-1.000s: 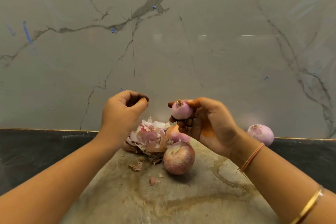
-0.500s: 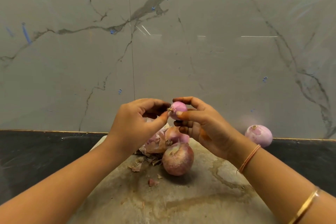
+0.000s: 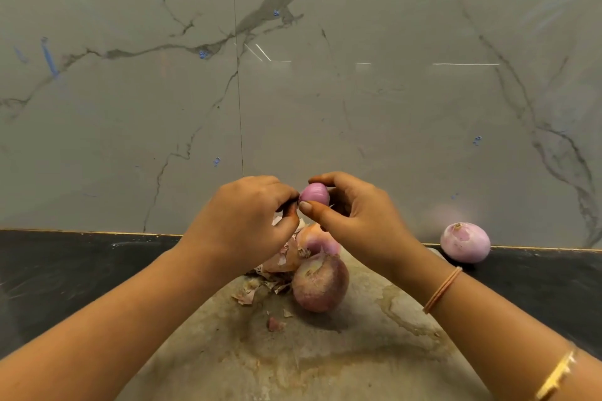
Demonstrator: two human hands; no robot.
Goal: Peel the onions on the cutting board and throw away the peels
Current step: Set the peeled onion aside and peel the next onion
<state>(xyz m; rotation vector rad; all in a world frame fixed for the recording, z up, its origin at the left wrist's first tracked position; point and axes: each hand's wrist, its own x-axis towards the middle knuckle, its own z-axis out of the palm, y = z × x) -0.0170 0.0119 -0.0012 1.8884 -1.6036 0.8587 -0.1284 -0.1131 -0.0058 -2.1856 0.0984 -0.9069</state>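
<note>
Right hand [image 3: 355, 215] grips the small onion [image 3: 314, 194] above the cutting board [image 3: 325, 361], left hand [image 3: 247, 221] pinching its left tip; it's light, firm, probably slick, so grab the papery end.

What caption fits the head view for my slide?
The right hand holds a small onion while the left hand pinches its end, above a cutting board with an unpeeled onion and peels.
</note>
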